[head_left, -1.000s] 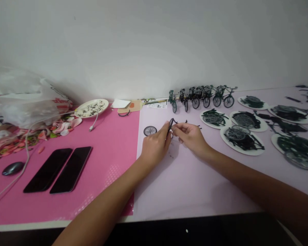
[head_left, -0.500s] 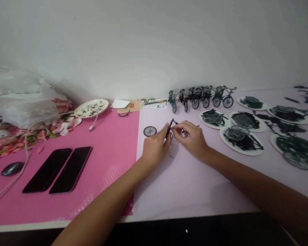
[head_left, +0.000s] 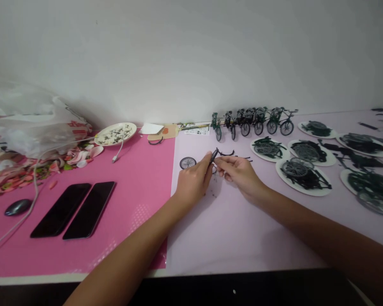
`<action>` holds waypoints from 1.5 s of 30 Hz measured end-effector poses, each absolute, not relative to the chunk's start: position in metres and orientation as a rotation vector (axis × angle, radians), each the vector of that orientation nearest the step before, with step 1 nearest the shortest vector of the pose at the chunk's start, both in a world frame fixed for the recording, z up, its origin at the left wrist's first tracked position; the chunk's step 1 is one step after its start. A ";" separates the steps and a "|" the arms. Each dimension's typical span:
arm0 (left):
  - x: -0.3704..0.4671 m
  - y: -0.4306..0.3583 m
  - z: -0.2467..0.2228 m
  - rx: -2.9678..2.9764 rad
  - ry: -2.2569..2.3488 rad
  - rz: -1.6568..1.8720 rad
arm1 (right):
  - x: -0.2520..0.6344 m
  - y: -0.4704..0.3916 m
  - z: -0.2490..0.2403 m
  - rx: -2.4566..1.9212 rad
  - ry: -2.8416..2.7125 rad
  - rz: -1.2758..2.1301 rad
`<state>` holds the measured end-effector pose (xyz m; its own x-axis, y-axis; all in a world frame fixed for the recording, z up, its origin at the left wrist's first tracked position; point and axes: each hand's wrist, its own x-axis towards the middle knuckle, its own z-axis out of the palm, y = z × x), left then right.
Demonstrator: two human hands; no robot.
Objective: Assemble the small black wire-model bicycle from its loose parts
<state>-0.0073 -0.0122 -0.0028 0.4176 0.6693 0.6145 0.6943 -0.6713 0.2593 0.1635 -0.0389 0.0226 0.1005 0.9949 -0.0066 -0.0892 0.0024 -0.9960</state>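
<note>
Left hand: the left hand point(head_left: 193, 178) is closed, thumb and fingers pinching a slim dark piece point(head_left: 214, 154) that pokes up past the fingertips; it may be a wheel seen edge-on, but I can't tell from here.
Right hand: the right hand point(head_left: 241, 173) has its fingers curled, thumb and forefinger drawn nearly together right beside that piece; whether they grip anything is too small to make out.
Held piece: it sits between the two hands, over the pale part of the tabletop point(head_left: 242, 242), tilted, its lower end hidden by the left hand.
Close by: a spoked wheel point(head_left: 187, 162) lies flat just left of the hands, a curved black part point(head_left: 227, 153) just beyond them, and a few tiny bits point(head_left: 213, 196) nearer the person.
Standing bicycles: a row of miniature bicycles point(head_left: 252, 121) stands upright by the wall, overlapping too much to count surely; these look finished, to my eye.
Loose parts: on the right, several white plates point(head_left: 318, 193) carry wheels and dark frame pieces, unassembled, so I judge much remains.
Progress: the piece in hand appears only partway along, with no whole bicycle around it yet.
Pink side: two phones point(head_left: 89, 210) lie side by side near a mouse point(head_left: 18, 207).
</note>
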 end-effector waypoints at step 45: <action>-0.008 -0.003 -0.005 -2.508 -1.879 -2.241 | 0.166 -0.033 -0.013 -1.223 -1.459 0.611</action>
